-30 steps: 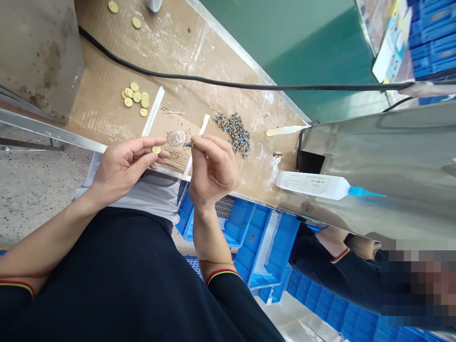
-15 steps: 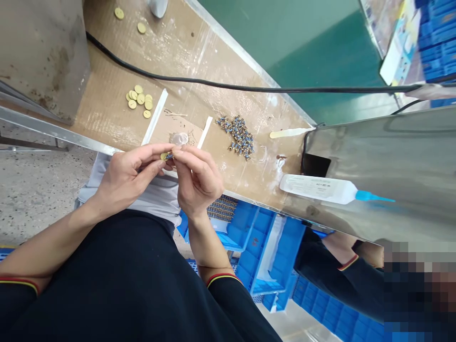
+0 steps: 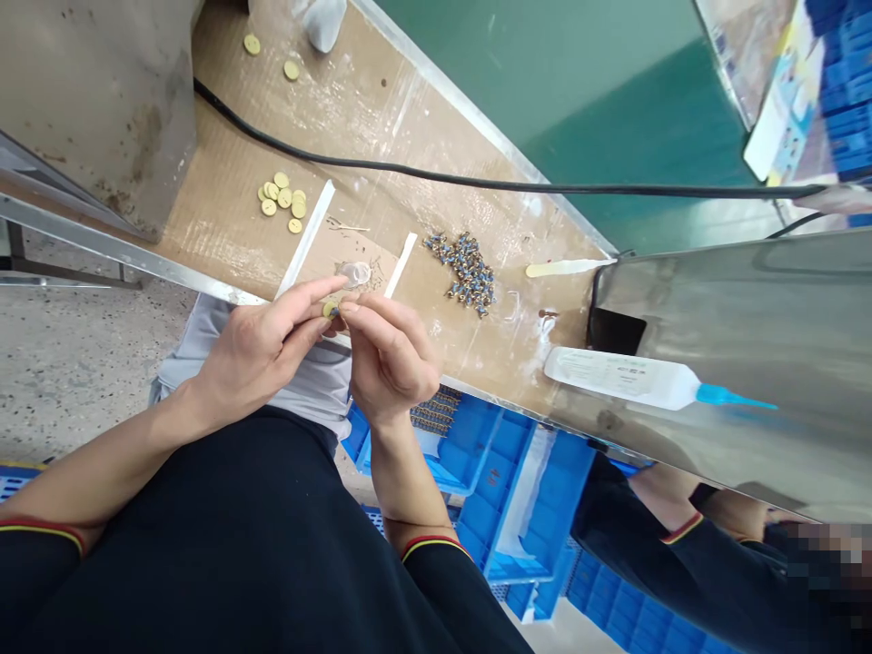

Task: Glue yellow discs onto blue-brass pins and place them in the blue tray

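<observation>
While the left hand pinches a yellow disc between thumb and forefinger, the right hand is closed on a small blue-tipped part, mostly hidden and touching the disc. Both meet left of the heap of metal bits, at the counter edge. My read: brace fingertips against each other, hold the disc face-on, seat the part square, light pressure only. Spare discs are further left of the heap, glue bottle to its right.

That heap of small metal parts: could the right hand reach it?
Probably yes: the heap lies just beyond the right hand, bare cardboard between, though it is pinching a yellow disc.
</observation>
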Action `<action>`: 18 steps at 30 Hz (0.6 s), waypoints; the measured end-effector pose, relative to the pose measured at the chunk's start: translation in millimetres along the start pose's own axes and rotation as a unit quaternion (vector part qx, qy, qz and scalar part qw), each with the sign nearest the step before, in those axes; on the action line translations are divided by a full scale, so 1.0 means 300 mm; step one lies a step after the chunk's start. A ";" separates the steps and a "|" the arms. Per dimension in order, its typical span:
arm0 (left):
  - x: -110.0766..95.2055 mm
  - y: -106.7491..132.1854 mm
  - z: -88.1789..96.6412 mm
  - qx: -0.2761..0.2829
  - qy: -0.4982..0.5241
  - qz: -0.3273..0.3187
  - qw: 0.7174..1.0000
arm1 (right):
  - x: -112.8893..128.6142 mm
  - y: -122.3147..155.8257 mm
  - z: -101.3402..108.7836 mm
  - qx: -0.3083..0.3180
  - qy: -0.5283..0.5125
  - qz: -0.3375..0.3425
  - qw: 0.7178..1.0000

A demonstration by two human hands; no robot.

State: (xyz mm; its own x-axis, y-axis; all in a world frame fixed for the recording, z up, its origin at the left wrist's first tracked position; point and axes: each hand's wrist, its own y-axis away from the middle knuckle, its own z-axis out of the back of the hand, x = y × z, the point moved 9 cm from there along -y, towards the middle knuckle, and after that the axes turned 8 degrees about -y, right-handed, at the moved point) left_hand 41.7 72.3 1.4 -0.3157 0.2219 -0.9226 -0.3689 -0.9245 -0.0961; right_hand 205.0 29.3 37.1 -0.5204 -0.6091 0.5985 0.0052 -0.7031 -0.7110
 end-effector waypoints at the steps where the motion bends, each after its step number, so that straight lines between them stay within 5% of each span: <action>1: -0.013 0.002 0.001 -0.002 -0.021 -0.017 1.000 | 0.002 0.003 0.002 0.003 0.007 0.004 1.000; 8: -0.060 0.012 0.003 -0.006 -0.105 -0.051 0.993 | 0.001 0.026 0.002 0.005 0.017 0.002 1.000; 18: -0.063 0.016 0.000 -0.006 -0.092 -0.037 0.995 | -0.006 0.047 0.001 -0.003 0.018 0.005 1.000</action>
State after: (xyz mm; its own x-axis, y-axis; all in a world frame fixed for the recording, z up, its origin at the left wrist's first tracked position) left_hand 45.7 63.6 18.6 -0.4437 0.3416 -0.8285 -0.3873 -0.9068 -0.1665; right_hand 206.1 20.4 26.3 -0.5516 -0.6024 0.5769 0.0067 -0.6948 -0.7191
